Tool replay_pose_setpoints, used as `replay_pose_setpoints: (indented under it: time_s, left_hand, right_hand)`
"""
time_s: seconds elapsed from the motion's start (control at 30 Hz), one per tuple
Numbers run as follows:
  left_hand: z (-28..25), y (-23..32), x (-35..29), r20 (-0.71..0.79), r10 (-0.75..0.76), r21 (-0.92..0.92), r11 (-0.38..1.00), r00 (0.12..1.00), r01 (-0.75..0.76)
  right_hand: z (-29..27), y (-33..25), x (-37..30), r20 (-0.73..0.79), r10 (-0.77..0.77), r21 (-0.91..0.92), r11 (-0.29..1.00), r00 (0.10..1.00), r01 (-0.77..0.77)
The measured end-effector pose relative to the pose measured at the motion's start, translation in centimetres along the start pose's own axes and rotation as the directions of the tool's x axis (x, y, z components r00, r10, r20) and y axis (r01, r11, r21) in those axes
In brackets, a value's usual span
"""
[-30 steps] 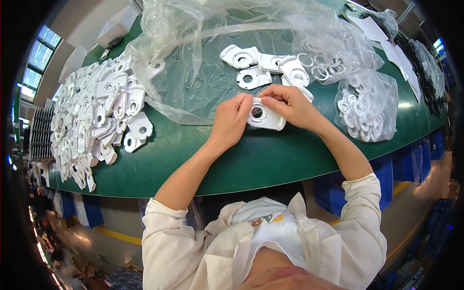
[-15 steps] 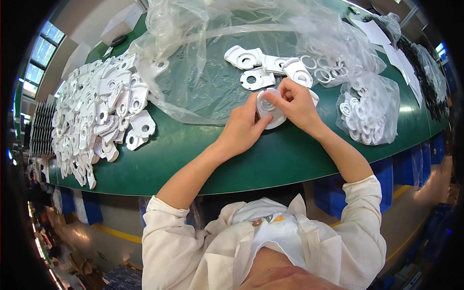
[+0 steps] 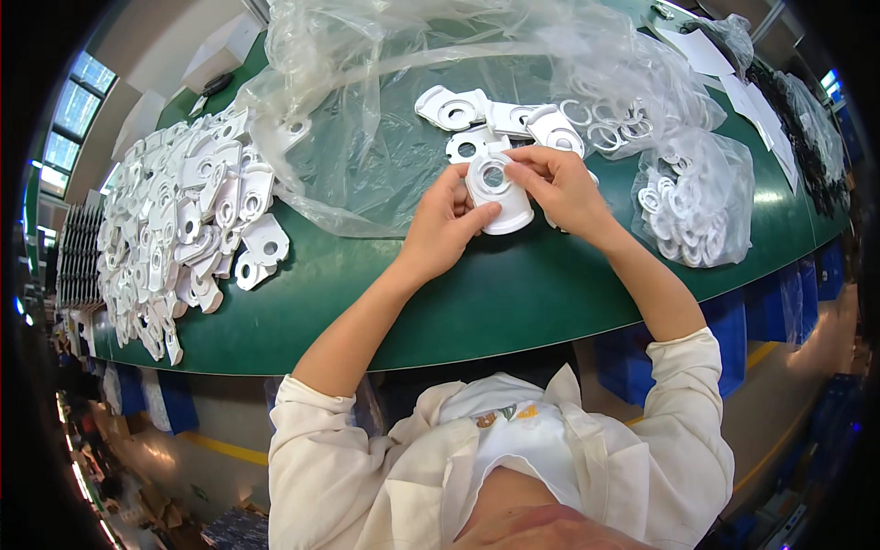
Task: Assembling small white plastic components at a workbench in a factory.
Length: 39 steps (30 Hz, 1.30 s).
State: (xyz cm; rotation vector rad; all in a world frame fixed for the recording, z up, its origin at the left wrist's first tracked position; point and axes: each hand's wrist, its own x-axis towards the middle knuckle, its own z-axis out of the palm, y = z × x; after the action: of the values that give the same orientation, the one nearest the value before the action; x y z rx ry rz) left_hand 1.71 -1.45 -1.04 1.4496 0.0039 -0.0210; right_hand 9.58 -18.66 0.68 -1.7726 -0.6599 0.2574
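Between my two hands is a white plastic housing part (image 3: 507, 218) with a round hole and a raised ring at its upper end. My left hand (image 3: 444, 218) grips its left side, thumb lying on its face. My right hand (image 3: 566, 191) pinches it at the upper right, beside the ring. Just beyond my fingers lie several similar white plastic parts (image 3: 451, 108), some overlapping. White rings (image 3: 607, 137) are scattered to the right of these, on clear plastic film. Part of the right-hand group is hidden behind my right hand.
A large heap of white plastic parts (image 3: 197, 197) covers the left of the green table (image 3: 440, 316). Clear plastic sheeting (image 3: 357, 101) spreads over the far side. To the right sits a clear bag of white rings (image 3: 687, 206). Paper sheets (image 3: 761, 115) lie at the far right.
The housing part has come slightly left and tilted so its ring and hole face up more openly. My right thumb has moved off the ring to its right side.
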Motion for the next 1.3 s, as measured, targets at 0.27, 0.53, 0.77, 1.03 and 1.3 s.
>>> replay_pose_setpoints:
  time_s: [0.27,0.53,0.77,1.03,1.3]
  left_hand:
    - [0.0,0.8,-0.3,0.112,0.196,0.482,0.847,0.974,-0.226]
    - [-1.7,-0.7,-0.9,0.182,0.362,0.260,0.879,0.914,-0.400]
    - [-2.4,0.8,-0.7,0.268,0.119,-0.043,0.993,0.956,-0.112]
    - [-9.5,1.3,3.5,-0.624,0.430,0.202,0.896,0.653,-0.396]
    - [-17.4,6.2,-0.1,-0.842,0.512,0.336,0.742,0.168,-0.580]
  right_hand:
    - [0.6,-0.5,0.5,-0.134,-0.050,-0.426,0.905,0.990,-0.012]
    - [0.2,-1.0,-0.5,0.216,0.028,-0.067,0.998,0.976,-0.014]
    - [-1.7,0.8,0.4,0.257,-0.080,-0.406,0.895,0.963,0.183]
    - [-13.4,0.6,0.4,0.039,-0.002,-0.697,0.717,0.999,0.029]
    - [-24.0,7.0,-1.9,-0.281,0.457,-0.761,0.430,0.844,-0.486]
